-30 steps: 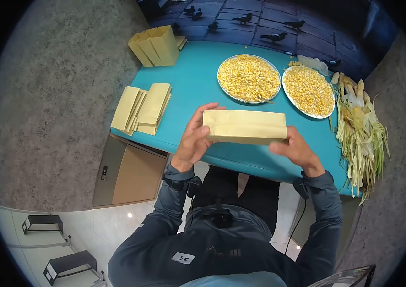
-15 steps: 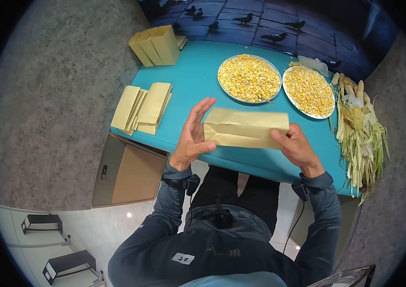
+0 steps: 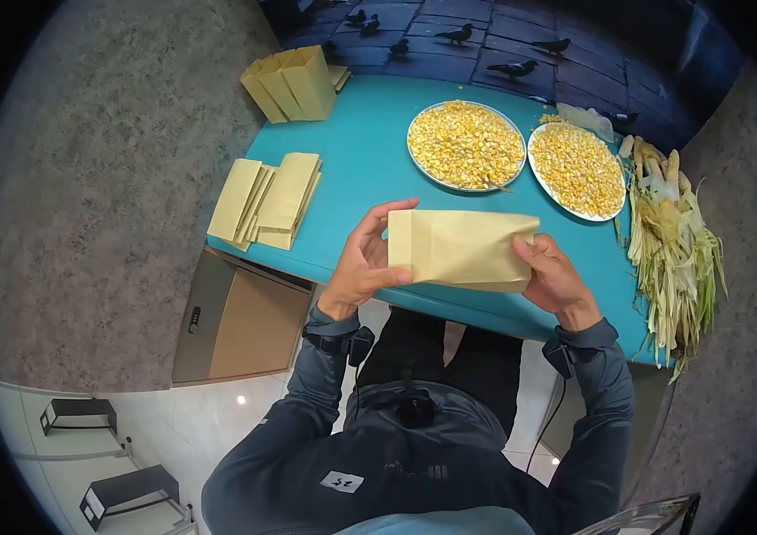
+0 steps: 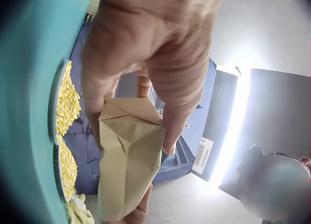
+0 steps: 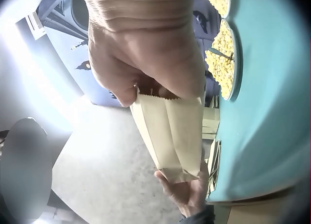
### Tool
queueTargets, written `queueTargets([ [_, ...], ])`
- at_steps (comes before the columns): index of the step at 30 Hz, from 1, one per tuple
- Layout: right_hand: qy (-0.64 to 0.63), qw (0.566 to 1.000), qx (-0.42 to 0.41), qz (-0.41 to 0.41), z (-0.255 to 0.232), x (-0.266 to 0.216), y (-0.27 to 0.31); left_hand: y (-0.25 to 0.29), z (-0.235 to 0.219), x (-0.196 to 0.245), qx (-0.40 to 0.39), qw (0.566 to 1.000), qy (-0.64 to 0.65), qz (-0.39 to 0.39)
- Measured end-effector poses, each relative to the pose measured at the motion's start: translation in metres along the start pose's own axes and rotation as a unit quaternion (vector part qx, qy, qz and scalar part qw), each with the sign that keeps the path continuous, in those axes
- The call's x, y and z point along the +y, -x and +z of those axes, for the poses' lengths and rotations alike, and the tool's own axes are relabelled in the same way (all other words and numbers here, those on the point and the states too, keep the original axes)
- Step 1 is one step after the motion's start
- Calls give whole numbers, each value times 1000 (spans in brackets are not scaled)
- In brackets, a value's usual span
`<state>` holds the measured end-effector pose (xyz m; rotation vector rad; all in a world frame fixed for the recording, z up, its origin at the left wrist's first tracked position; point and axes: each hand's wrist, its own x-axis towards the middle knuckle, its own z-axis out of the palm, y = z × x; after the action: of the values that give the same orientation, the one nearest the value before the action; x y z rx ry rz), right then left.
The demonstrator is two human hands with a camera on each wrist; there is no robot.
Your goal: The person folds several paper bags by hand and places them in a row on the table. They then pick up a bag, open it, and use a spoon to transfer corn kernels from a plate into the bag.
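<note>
Both hands hold a pale yellow paper bag (image 3: pixel 460 251) level over the front edge of the teal table. My left hand (image 3: pixel 359 270) grips its folded bottom end, thumb on one side and fingers on the other, as the left wrist view shows. At the mouth end, my right hand (image 3: pixel 558 278) pinches the bag with the thumb on the near face. In the right wrist view the bag's mouth has a serrated edge (image 5: pixel 167 98), and the right fingers are partly hidden behind it. The bag's sides are spread, with creases at the bottom.
Two plates of corn kernels (image 3: pixel 467 145) (image 3: pixel 577 169) stand beyond the hands. Corn husks (image 3: pixel 674 245) hang over the right edge. Flat folded paper bags (image 3: pixel 287 194) lie at the left, and several upright bags (image 3: pixel 294 85) stand at the back left corner.
The bag has turned about its length, showing a broad face and the folded bottom flap. The left fingers opened away from it, then closed back around its end; the right thumb moved onto its face.
</note>
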<state>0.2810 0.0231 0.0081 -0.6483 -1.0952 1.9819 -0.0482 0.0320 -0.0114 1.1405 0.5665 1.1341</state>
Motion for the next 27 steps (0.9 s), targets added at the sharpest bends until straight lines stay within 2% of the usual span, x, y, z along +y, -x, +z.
queueTargets([
  [2, -33, 999, -28, 13, -2, -1, 3, 2, -3, 0, -23, 999, -14, 18],
  [4, -9, 999, 35, 7, 12, -11, 8, 2, 1, 2, -23, 999, -32, 37],
  [8, 37, 998, 22, -36, -3, -6, 0, 2, 13, 7, -1, 994, -81, 75],
  [10, 228, 971, 13, -65, 7, -15, 4, -1, 3, -1, -6, 997, -46, 61],
  [11, 228, 971, 11, -65, 12, -20, 4, -1, -2, -5, -12, 999, -11, 47],
  [12, 320, 943, -25, -94, 17, -25, 4, 0, 0, 0, -11, 999, -12, 47],
  [13, 407, 903, -60, -121, 22, -28, 5, 2, 3, 7, -22, 984, 172, -39],
  [14, 418, 897, -66, -129, 27, -29, 4, 3, 5, 11, -32, 928, 349, -124],
  [15, 419, 897, -65, -129, 31, -28, 4, 3, 5, 10, -33, 928, 349, -125],
  [17, 415, 898, -23, -147, 35, -27, 7, 2, 5, 7, 5, 987, 129, -94],
  [18, 415, 898, -23, -146, 29, -22, 6, 2, 4, 6, 5, 987, 130, -95],
  [19, 285, 954, -19, -89, 18, -15, 5, 3, 3, 6, 1, 990, 109, -88],
  [20, 149, 988, -14, -31, 8, -11, 3, 2, 1, 5, -3, 993, 88, -81],
  [24, 180, 982, -40, -43, 3, -13, 4, 3, -6, -5, -11, 999, 29, -20],
  [26, 234, 967, -9, -95, 13, -21, 8, 4, -3, -3, 2, 1000, 6, 26],
  [27, 235, 967, -10, -95, 14, -20, 5, 4, -1, -2, 3, 1000, 6, 27],
])
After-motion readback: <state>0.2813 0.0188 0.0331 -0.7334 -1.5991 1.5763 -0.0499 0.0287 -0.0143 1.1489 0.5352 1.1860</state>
